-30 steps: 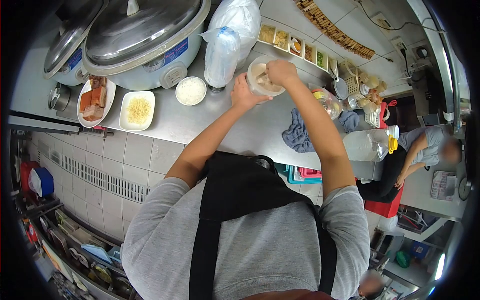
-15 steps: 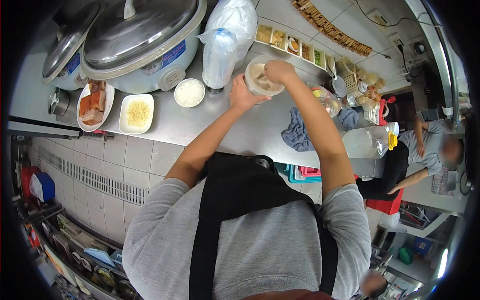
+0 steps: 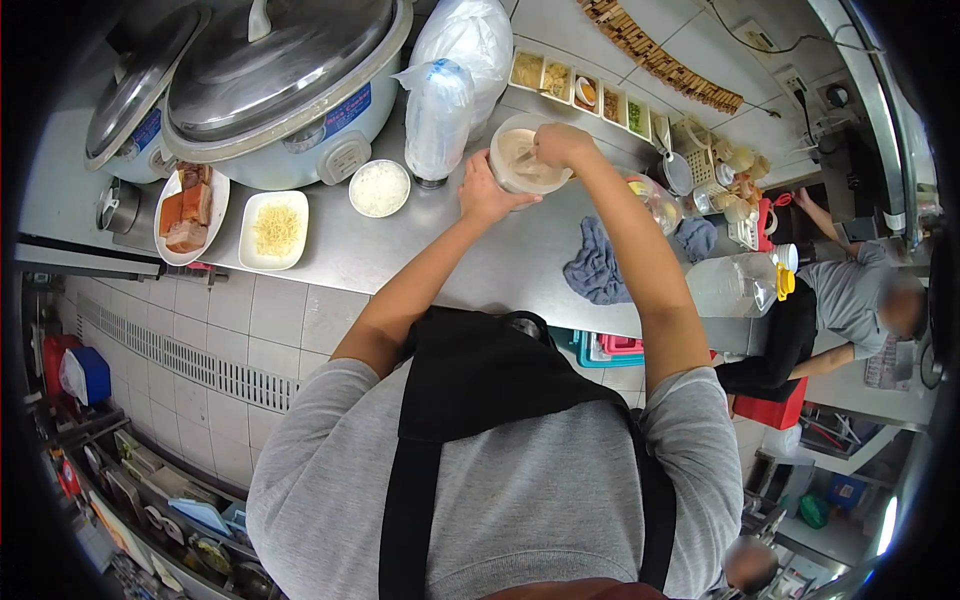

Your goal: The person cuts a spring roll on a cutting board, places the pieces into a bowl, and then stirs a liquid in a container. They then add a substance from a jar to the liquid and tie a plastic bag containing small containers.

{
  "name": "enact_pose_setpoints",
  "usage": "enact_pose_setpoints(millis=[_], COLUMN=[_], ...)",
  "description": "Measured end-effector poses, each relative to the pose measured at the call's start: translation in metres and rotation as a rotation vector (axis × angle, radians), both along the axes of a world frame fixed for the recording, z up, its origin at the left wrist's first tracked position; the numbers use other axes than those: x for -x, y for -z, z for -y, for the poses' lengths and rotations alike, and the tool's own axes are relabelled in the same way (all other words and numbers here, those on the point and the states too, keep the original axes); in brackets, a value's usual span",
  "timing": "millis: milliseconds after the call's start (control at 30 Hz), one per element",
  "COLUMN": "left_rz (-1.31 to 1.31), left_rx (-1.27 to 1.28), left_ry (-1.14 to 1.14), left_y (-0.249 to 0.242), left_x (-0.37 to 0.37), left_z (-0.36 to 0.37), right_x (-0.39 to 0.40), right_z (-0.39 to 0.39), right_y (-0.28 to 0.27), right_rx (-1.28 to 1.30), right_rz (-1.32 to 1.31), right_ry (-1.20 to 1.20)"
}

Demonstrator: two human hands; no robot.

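Fingers of my right hand (image 3: 563,145) are bunched together over the mouth of a round white bowl (image 3: 522,165), pinched on something small that I cannot make out; its lower end dips toward the pale food inside. My left hand (image 3: 487,190) cups the bowl's near-left wall, thumb and fingers wrapped against it and steadying it on the steel counter (image 3: 460,250).

Just left of the bowl stands a plastic-wrapped stack of cups (image 3: 440,115), almost touching my left hand's knuckles, with a bigger white bag (image 3: 470,35) behind it. Beyond the bowl runs a row of small condiment trays (image 3: 585,90), close to the rim. To the right I see a clear lidded container (image 3: 655,200), near my right forearm, and a grey-blue rag (image 3: 597,265) beneath that arm.

Further left sit a small dish of white rice (image 3: 379,187), a rectangular plate of shredded yellow food (image 3: 275,229) and an oval plate of braised meat (image 3: 186,208), all in front of 2 large rice cookers (image 3: 285,90).

Open counter lies between the bowl and the near edge, which drops to tiled floor. Another person (image 3: 850,300) works well off to the right.
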State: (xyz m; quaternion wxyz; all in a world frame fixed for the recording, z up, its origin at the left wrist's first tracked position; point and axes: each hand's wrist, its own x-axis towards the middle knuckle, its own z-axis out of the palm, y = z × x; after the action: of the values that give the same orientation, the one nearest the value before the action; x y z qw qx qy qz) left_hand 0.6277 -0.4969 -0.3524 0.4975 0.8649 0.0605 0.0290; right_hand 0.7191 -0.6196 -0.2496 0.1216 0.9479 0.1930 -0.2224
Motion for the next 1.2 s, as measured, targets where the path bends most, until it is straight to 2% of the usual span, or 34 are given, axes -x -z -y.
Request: enact_pose_setpoints(millis=[33, 133, 267, 333, 367, 433, 467, 533, 567, 633, 767, 833, 867, 933, 967, 1033, 1067, 1133, 1200], left_rz=[0.006, 0.008, 0.02, 0.028, 0.036, 0.04, 0.044, 0.035, 0.026, 0.028, 0.035, 0.036, 0.037, 0.043, 0.051, 0.048, 0.043, 0.041, 0.035], left_rx=[-0.002, 0.001, -0.001, 0.001, 0.001, 0.0, 0.0, -0.009, -0.018, -0.015, -0.004, 0.004, 0.01, 0.019, 0.029, 0.019, 0.009, 0.0, -0.009], left_ry=[-0.003, -0.009, -0.011, -0.013, -0.013, -0.015, -0.02, -0.021, -0.025, -0.022, -0.025, -0.027, -0.025, -0.02, -0.019, -0.017, -0.019, -0.025, -0.031], left_y=[0.001, 0.001, 0.001, 0.001, 0.001, 0.002, 0.002, 0.002, 0.002, 0.002, 0.002, 0.001, 0.001, 0.002, 0.002, 0.002, 0.002, 0.002, 0.002], left_x=[0.0, -0.001, 0.0, 0.0, 0.0, 0.001, 0.0, 0.0, 0.0, -0.001, 0.0, 0.0, 0.001, 0.001, 0.0, 0.0, 0.0, -0.001, 0.001], left_z=[0.0, 0.0, 0.0, 0.0, 0.0, 0.0, 0.001, 0.001, 0.001, 0.001, 0.0, 0.0, 0.001, 0.0, 0.0, 0.001, 0.0, 0.0, 0.0], right_x=[0.002, 0.007, 0.011, 0.016, 0.01, -0.009, -0.005, 0.009, 0.009, 0.008, 0.007, 0.013, 0.007, -0.01, -0.004, 0.007, 0.006, 0.004, 0.003], right_z=[0.0, 0.0, -0.004, -0.01, -0.009, -0.007, -0.01, -0.017, -0.017, -0.015, -0.013, -0.016, -0.013, -0.006, -0.009, -0.015, -0.014, -0.009, -0.006], right_y=[0.002, -0.01, -0.027, -0.035, -0.026, 0.001, -0.001, -0.01, -0.01, -0.007, -0.02, -0.032, -0.025, -0.003, -0.007, -0.013, -0.01, -0.003, -0.008], right_rx=[-0.087, -0.021, 0.149, 0.242, 0.241, 0.219, 0.217, -0.044, -0.045, -0.018, 0.119, 0.252, 0.252, 0.287, 0.286, -0.02, -0.02, -0.076, -0.063], right_rz=[0.145, 0.222, 0.095, -0.089, -0.09, -0.185, -0.184, 0.125, 0.127, 0.304, 0.16, -0.051, -0.052, -0.222, -0.222, 0.061, 0.062, 0.295, 0.294], right_ry=[0.113, 0.234, 0.263, 0.058, 0.061, -0.189, -0.187, 0.14, 0.14, 0.222, 0.298, 0.159, 0.161, -0.173, -0.169, 0.096, 0.096, 0.215, 0.255])
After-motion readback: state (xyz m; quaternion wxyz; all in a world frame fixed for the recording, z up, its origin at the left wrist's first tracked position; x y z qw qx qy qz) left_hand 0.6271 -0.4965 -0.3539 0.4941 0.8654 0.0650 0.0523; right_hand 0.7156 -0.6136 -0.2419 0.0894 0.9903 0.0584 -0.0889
